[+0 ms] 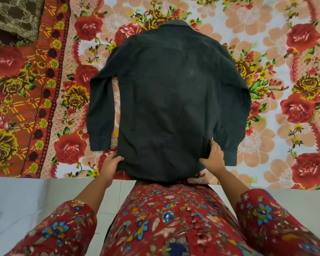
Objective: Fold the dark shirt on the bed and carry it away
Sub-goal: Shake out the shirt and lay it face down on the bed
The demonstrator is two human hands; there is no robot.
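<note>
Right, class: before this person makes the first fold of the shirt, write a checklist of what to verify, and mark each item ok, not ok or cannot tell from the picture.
1. Shirt spread flat, back up, collar far end: ok.
2. Both sleeves laid down the sides, not bunched: ok.
3. Left hand at the hem's left corner: ok.
4. Right hand at the hem's right side, flat on the cloth: ok; firm grip: cannot tell.
5. Front buttons fastened: cannot tell, they face down.
6. Blanket bare around the shirt: ok.
</note>
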